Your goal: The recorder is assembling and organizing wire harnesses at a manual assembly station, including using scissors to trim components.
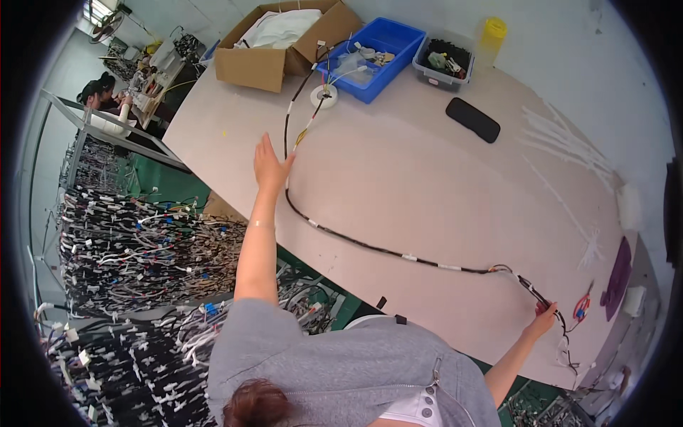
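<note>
A long black wire harness with white tape bands curves across the pale table, from the blue bin at the far side down to the near right. My left hand is open, its fingers stretched and its thumb beside the harness at the left table edge. Near the right end of the table, my right hand is closed around the branched end of the harness. Thin loose wires with small connectors hang beyond my fingers. At the far end, coloured wires fan out over a white round roll.
Along the back stand a cardboard box, a blue bin, a grey tub and a yellow container. A black phone and white cable ties lie right. Many harnesses hang at left; people sit beyond.
</note>
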Motion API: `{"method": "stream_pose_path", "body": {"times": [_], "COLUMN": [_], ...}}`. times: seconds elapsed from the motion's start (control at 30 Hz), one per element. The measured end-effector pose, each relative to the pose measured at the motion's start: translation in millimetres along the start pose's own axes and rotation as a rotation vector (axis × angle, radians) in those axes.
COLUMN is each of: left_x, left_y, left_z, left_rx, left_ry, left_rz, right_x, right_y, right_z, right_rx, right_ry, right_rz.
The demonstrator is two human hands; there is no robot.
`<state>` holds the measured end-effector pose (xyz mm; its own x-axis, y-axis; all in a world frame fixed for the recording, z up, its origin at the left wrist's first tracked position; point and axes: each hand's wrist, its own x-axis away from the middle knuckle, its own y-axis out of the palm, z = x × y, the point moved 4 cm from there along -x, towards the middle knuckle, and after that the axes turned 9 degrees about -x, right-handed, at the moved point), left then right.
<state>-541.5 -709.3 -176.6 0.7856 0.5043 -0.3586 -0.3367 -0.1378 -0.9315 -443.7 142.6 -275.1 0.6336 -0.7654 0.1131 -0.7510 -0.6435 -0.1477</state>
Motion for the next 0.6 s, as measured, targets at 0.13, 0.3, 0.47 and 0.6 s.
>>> {"method": "stream_pose_path", "body": {"times": [0.13, 0.3, 0.47, 0.6], "left_x": [-57.1, -71.9, -59.2, -55.0], "left_y": [61.9, 62.1, -17.0, -25.9], "left_z": [14.4, 27.2, -19.1, -97.4], "left_rx": [0.163, 0.276, 0.535, 0.739], "left_ry": [-0.078, -0.151, -0.331, -0.632], "left_rz": [0.135, 0.103, 0.613, 0.699], "right_x": [-24.4, -32.5, -25.4, -30.8], "right_y": [16.2, 34.9, 42.0, 26.5], "right_z": [-19.0, -24.6, -33.8, -34.8], "right_rx": [0.082, 0.097, 0.11, 0.133], "right_ry": [-0.075, -0.062, -0.022, -0.01], "right_rz": [-0.086, -0.108, -0.034, -0.047]}}
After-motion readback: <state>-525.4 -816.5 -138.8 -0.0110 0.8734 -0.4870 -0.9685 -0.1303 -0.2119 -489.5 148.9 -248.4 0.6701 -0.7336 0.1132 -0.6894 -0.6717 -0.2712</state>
